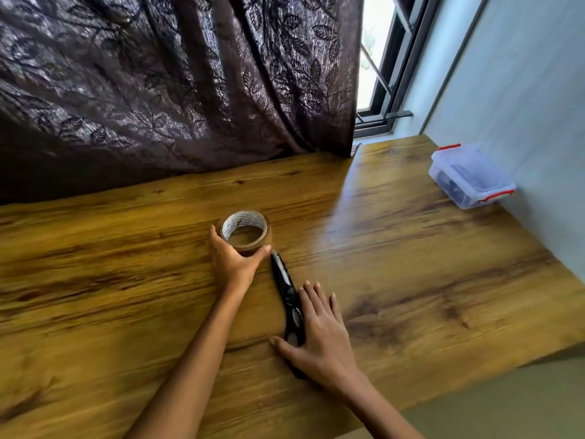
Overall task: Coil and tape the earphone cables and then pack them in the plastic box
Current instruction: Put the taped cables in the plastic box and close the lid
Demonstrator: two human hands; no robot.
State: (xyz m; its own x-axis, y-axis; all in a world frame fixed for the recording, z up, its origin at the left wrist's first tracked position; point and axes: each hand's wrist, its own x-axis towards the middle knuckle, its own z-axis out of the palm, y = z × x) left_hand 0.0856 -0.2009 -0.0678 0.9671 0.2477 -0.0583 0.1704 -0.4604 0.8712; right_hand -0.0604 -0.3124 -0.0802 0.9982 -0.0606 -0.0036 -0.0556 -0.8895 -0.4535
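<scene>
Plastic box (471,175) sits lidded at the counter's (411,264) far right, against the wall, dark stuff inside.
Left grip (232,261) curls round the tape roll (245,231) mid-counter; right grip (319,337) lies flat, fingers straight, on black scissors (283,280).

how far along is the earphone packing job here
Done, it seems: the plastic box is lidded with dark items inside, and no loose cable shows. In hand: the left hand grips the tape roll, the right hand rests on the scissors. Left: unclear, perhaps only tidying.
</scene>
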